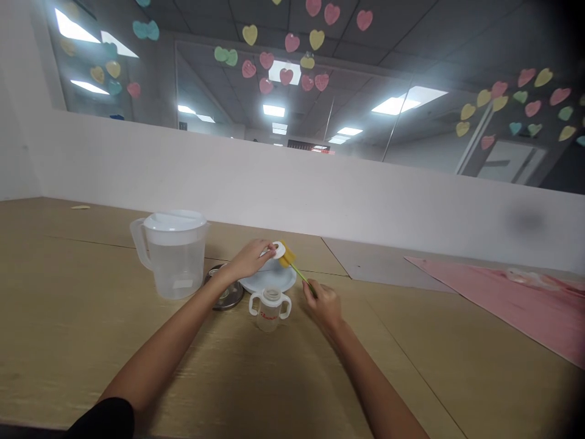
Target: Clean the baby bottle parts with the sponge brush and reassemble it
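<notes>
Centre of the surface [388, 341], toward the far edge | left hand [249, 259] pinches a white ring [276, 249] steady | right hand [323, 306] grips a sponge brush [287, 255] against it (two-handled cup [269, 314] just below)

Your sponge brush [286, 254]: yellow head, green stem | your white ring [276, 249] | white dish [269, 277], centre | sippy cup [269, 311], 6 o'clock: white handles, red lettering | pink mat [516, 299], 3 o'clock | tan wood surface [91, 317], 9 o'clock | heart cutouts [292, 42], 12 o'clock: pink, yellow, teal | your black sleeve [105, 421], 7 o'clock
</notes>
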Demonstrator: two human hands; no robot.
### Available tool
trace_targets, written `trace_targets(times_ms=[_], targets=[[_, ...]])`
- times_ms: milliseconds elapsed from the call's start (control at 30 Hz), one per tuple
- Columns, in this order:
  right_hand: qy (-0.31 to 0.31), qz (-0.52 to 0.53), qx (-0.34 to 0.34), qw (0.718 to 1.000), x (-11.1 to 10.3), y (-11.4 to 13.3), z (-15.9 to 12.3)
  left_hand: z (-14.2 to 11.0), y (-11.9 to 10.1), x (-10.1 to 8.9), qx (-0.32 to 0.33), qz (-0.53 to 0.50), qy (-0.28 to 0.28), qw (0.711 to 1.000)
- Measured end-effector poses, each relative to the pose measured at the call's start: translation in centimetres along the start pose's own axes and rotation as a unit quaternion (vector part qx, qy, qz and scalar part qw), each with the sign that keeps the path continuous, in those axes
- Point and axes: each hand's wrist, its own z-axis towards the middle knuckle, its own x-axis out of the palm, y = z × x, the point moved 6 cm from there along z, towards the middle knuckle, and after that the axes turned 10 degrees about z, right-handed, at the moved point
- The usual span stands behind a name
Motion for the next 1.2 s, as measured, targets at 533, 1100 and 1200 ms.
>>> trace_targets(times_ms=[533, 1100, 1200], targets=[[-0.021, -0.007, -0.011, 1.0, -0.7, 0.6, 0.3, 0.1, 1.3, -1.0, -0.063, 0.013, -0.123, 0.99], [-0.024, 0.017, -0.034, 0.999, -1.6, 2.1, 0.8, 0.2, 1.3, 0.2, -0.053, -0.007, -0.052, 0.997], [-0.027, 0.032, -0.028, 0.999, -1.6, 2.0, 0.7, 0.3, 1.6, 0.6, -0.041, -0.03, -0.021, 0.998]])
